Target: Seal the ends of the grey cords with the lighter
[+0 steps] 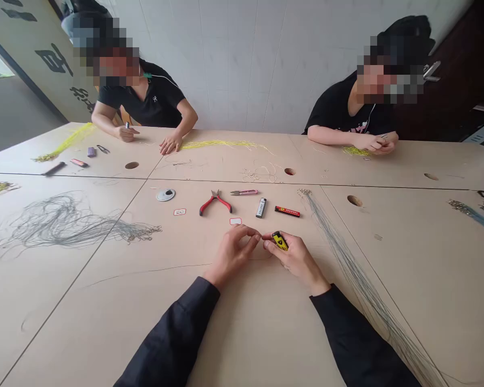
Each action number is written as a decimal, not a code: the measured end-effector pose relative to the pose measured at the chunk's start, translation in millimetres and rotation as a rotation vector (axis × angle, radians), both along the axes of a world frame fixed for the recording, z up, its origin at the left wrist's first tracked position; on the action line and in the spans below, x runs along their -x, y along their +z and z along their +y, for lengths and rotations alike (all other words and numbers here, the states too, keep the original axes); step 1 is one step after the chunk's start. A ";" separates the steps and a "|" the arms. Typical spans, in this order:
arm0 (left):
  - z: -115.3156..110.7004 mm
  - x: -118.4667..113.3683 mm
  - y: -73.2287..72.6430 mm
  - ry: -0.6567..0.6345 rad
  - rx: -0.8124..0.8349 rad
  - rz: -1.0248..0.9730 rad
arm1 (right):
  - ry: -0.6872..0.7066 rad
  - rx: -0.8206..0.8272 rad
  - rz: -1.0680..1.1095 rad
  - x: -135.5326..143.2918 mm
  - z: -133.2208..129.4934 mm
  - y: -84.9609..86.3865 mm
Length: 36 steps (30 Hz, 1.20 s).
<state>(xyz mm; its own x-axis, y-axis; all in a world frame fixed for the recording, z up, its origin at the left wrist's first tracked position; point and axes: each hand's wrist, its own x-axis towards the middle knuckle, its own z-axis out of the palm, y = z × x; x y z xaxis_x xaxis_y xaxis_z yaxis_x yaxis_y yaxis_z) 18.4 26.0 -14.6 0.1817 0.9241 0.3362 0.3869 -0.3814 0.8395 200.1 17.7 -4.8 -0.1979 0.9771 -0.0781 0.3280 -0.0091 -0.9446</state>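
Observation:
My left hand (pixel 239 248) is closed in a pinch, with a thin grey cord (pixel 145 271) trailing from under it leftward across the table. The fingertips meet those of my right hand (pixel 296 260), and the bit of cord between them is too small to make out clearly. A yellow and black lighter (pixel 280 241) is held in my right hand, whose thumb and index finger are also pinched together. Just beyond my hands lie a white lighter (pixel 261 208), a red lighter (pixel 287 212), red-handled pliers (pixel 215 203) with spread handles and pink-handled thread snips (pixel 244 192).
Grey cords spread in a tangle (pixel 64 220) at left; a long grey bundle (pixel 347 255) runs down the right. A round metal cover (pixel 165 194) and red-edged labels (pixel 179 212) lie nearby. Across the table (pixel 242 322), two people (pixel 157 102) handle yellow cords (pixel 221 144).

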 end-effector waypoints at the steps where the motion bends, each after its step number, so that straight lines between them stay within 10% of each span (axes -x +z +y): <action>1: 0.0 0.1 0.7 -0.012 0.020 -0.022 | -0.002 -0.001 0.002 0.8 -0.5 0.5; 28: -7.0 0.2 11.9 -0.046 0.108 0.048 | 0.013 -0.396 -0.106 1.6 -0.8 -3.3; 36: -6.0 -0.2 8.9 -0.024 0.042 0.024 | -0.056 -0.214 -0.104 4.9 -4.5 1.9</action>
<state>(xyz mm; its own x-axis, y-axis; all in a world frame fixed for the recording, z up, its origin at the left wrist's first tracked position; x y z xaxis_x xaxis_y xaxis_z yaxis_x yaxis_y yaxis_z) 18.6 20.0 -5.8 0.2117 0.9325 0.2926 0.3978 -0.3556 0.8457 195.1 13.1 -2.9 -0.1448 0.9828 0.1145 0.4286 0.1666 -0.8880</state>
